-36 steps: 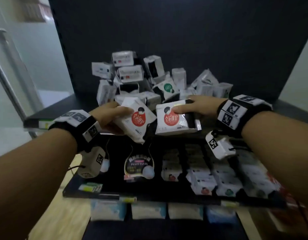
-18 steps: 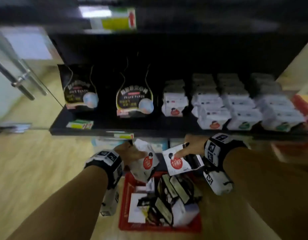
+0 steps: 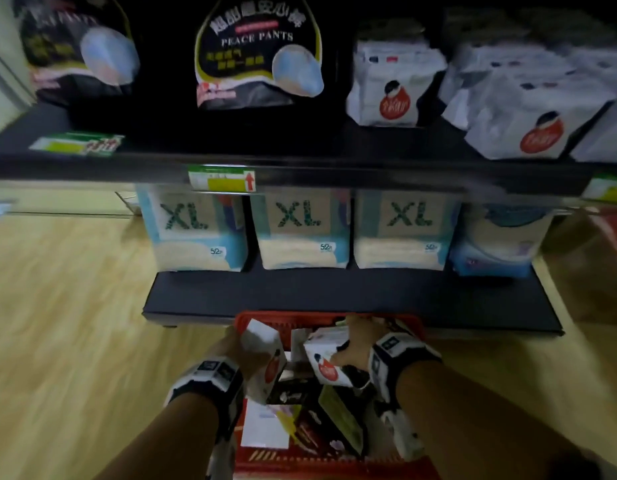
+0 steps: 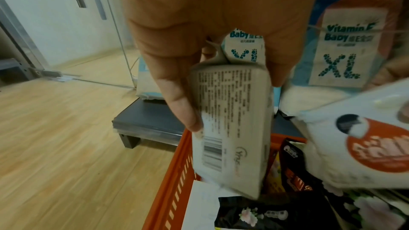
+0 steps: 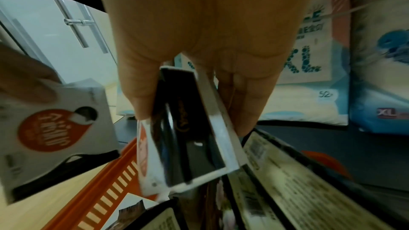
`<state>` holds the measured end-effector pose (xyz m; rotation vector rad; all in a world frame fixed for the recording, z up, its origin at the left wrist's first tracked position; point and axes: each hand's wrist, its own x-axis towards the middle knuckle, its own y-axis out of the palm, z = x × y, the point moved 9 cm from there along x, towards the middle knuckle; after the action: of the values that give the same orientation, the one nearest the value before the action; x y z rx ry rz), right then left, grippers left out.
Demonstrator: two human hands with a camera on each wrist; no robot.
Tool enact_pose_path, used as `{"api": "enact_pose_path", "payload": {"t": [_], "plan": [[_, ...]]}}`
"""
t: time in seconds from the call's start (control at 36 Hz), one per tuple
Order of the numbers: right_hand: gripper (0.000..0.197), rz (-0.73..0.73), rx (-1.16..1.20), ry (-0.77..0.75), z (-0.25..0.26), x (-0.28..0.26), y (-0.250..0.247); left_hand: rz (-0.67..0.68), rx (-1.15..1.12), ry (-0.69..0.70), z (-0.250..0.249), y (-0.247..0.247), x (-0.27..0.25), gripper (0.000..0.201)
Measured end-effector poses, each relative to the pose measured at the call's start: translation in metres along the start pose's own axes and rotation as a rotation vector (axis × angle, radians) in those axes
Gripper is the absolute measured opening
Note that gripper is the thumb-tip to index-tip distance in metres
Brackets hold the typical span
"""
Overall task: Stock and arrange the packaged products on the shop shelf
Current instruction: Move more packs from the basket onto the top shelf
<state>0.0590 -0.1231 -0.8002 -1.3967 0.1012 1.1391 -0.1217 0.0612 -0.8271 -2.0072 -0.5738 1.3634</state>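
Each hand holds a white pack with a red drop logo, low over a red basket [image 3: 255, 318] on the floor. My left hand [image 3: 244, 355] grips one pack [image 3: 265, 358] by its edge; the left wrist view shows its printed back and barcode [image 4: 230, 128] between thumb and fingers. My right hand [image 3: 352, 344] grips the other pack [image 3: 326, 358]; the right wrist view shows that pack's black side [image 5: 190, 132] pinched between thumb and fingers. Matching packs [image 3: 386, 84] stand in rows on the middle shelf, right of two black Peace Pants bags [image 3: 255, 53].
The basket holds several dark and white packs [image 3: 320, 414]. Just beyond it is the black bottom shelf [image 3: 334, 296] with three XL nappy packs [image 3: 300, 230] and a blue pack [image 3: 497, 244]. Wooden floor [image 3: 68, 323] lies to the left, with a glass door [image 4: 66, 15] beyond.
My view has swung from the top shelf's loose pile down to the floor. Both hands have dropped with their packs from the top shelf to just above the red basket.
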Motion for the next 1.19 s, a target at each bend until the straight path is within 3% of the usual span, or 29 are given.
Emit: {"api": "enact_pose_path", "payload": {"t": [0.08, 0.14, 0.22, 0.31, 0.39, 0.53, 0.64, 0.67, 0.75, 0.81, 0.89, 1.03, 1.19], "plan": [[0.071, 0.011, 0.002, -0.029, 0.013, 0.013, 0.009, 0.040, 0.001, 0.063, -0.009, 0.011, 0.013, 0.037], [0.051, 0.056, -0.053, -0.054, 0.020, 0.011, 0.011, 0.076, 0.011, 0.090, -0.008, 0.018, 0.019, 0.045], [0.046, 0.095, -0.070, -0.054, 0.021, -0.005, -0.001, 0.097, 0.105, 0.133, -0.005, 0.016, 0.022, 0.047], [0.046, 0.097, -0.075, -0.055, 0.022, -0.025, -0.032, 0.050, 0.153, 0.151, -0.027, -0.021, -0.008, 0.046], [0.042, 0.033, -0.058, -0.063, 0.030, -0.054, -0.087, 0.003, 0.131, 0.138, -0.058, -0.079, -0.045, 0.023], [0.042, -0.047, -0.043, -0.118, 0.058, -0.114, -0.191, -0.046, 0.156, 0.277, -0.126, -0.174, -0.117, 0.038], [0.034, -0.126, -0.057, -0.179, 0.093, -0.174, -0.271, -0.052, 0.147, 0.429, -0.176, -0.249, -0.194, 0.016], [0.033, -0.155, -0.074, -0.191, 0.104, -0.205, -0.319, -0.080, 0.191, 0.491, -0.201, -0.291, -0.225, 0.020], [0.035, -0.116, -0.003, -0.235, 0.121, -0.234, -0.346, -0.075, 0.206, 0.568, -0.227, -0.315, -0.261, 0.036], [0.022, -0.196, 0.020, -0.255, 0.133, -0.278, -0.395, -0.121, 0.206, 0.664, -0.253, -0.359, -0.304, 0.034], [0.037, -0.270, 0.032, -0.267, 0.141, -0.340, -0.449, -0.189, 0.222, 0.776, -0.283, -0.407, -0.354, 0.037], [0.040, -0.418, 0.039, -0.260, 0.127, -0.413, -0.513, -0.301, 0.241, 0.833, -0.319, -0.456, -0.410, 0.033], [0.038, -0.523, 0.080, -0.239, 0.087, -0.448, -0.574, -0.392, 0.271, 0.921, -0.364, -0.479, -0.449, 0.032]]}}
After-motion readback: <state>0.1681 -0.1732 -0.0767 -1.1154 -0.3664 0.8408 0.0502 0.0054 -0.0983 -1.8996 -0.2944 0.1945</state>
